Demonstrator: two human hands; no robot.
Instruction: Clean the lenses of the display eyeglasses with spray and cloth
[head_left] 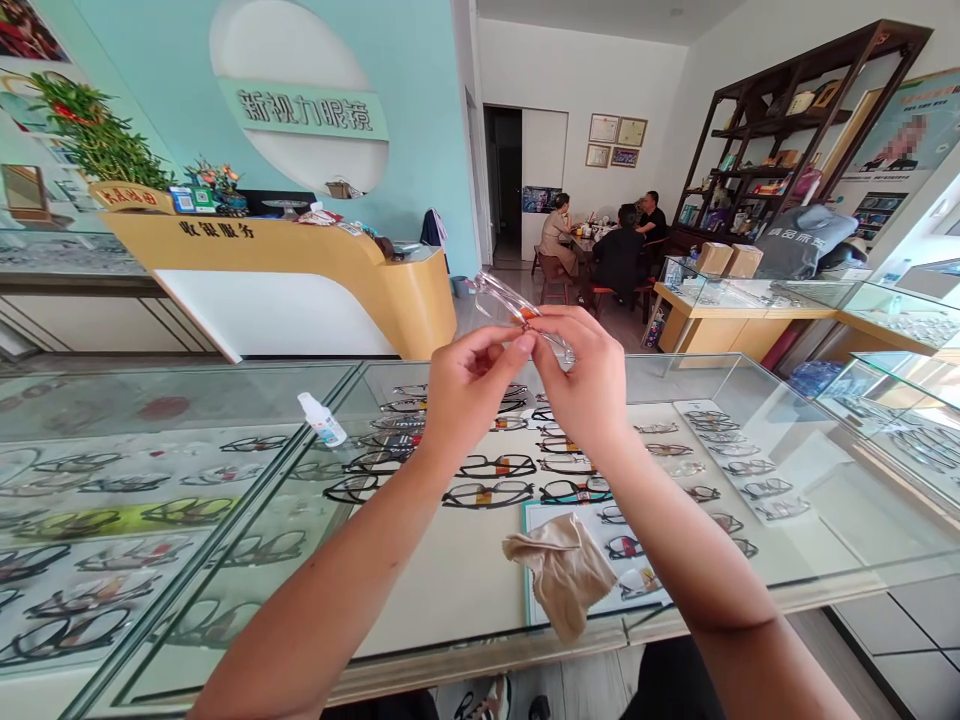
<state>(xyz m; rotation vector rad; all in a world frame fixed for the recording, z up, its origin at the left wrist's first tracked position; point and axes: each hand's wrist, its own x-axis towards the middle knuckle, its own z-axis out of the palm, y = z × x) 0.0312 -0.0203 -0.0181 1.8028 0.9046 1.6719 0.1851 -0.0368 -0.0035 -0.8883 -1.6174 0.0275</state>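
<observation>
Grip of the left hand [469, 385] is narrow, thumb and forefinger pinched on the clear-framed glasses [517, 308] near the middle of the frame; grip of the right hand [586, 385] is likewise closed on the same glasses, fingers wrapped about the lens side nearest it. Glasses are held in the air above the glass counter [750, 600], tilted, with one transparent temple projecting up and away to the left; the exact contact points at the orange-tinted spot between the fingertips cannot be told. Below the hands, on the counter top, lie a crumpled beige cloth [562, 570] and, well apart to the left, a small white spray bottle [321, 418] on its side; rows of display frames [491, 480] sit under the glass. Hazards, as judged: opposed force from two pinch grips set close together may twist or snap the thin frame at the bridge; a slackened pinch would drop the glasses onto the hard glass top and scratch a lens; bare fingertips on a lens may leave smears
</observation>
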